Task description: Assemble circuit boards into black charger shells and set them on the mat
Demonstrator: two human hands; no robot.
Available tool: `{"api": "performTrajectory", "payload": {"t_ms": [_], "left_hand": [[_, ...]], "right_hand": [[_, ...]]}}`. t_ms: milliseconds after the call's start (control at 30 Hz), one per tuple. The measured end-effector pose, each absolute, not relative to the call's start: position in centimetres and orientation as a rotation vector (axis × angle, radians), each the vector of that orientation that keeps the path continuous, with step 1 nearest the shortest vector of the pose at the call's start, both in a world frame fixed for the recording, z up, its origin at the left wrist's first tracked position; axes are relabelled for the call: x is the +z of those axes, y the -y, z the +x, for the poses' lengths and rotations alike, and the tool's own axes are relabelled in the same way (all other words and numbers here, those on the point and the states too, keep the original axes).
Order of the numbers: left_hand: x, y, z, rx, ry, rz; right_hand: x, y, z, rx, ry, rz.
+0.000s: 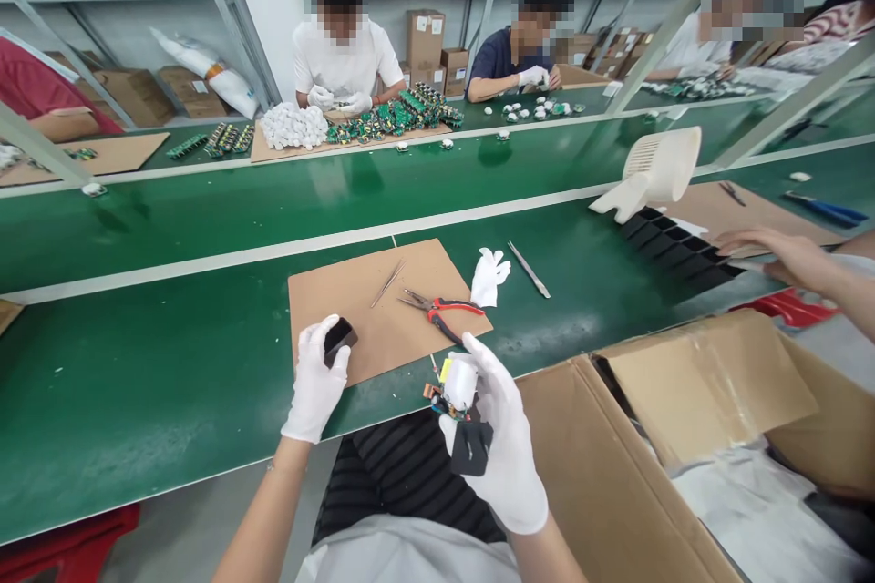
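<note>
In my gloved left hand is a small black plastic case, gripped between thumb and fingers above the left part of a brown cardboard sheet. My gloved right hand holds a small circuit assembly with a white block and a yellow part, over the bench's front edge. Below that assembly, a black plug plate with metal pins rests against the same hand; how the two join is hidden. Pliers with red-and-black handles and thin tweezers lie on the cardboard.
Right of the cardboard lie a white glove and a second pair of tweezers. An open carton stands by my right side. A cream fan-like device and a black divided tray are near another person's hand.
</note>
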State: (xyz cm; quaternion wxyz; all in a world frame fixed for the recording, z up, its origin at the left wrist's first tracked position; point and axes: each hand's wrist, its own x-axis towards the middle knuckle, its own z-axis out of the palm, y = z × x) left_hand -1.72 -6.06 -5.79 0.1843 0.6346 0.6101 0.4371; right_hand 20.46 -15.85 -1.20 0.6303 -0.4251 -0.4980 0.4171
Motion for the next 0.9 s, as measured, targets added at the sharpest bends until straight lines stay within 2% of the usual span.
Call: {"api": "performTrajectory", "payload": {"t_ms": [200, 367, 567, 700, 800, 900], "left_hand": [[-3.8, 10.4, -0.2, 1.388, -1.843, 2.089], [-2.1, 15.2, 2.5, 1.068, -1.108, 2.179], [-1.3, 16.8, 2.1, 1.05, -0.967, 1.786], [0.6, 18.0, 2.2, 0.96, -0.716, 1.312], [0.8, 17.6, 2.1, 0.933, -0.827, 1.341], [-0.5, 14.9, 0.9, 1.126, -1.275, 1.623]], "right_hand": [[-1.2, 15.8, 19.8, 0.909, 1.232, -1.013], [-0.9, 16.3, 19.4, 0.968, 1.34, -0.926], [-1.0, 16.2, 20.3, 0.897, 1.593, -0.706], [-1.1, 16.2, 20.0, 0.665, 1.644, -0.583], [-1.3, 16.4, 19.7, 0.516, 1.702, -0.617], [-2.2, 15.5, 19.5, 0.469, 1.581, -0.844]]}}
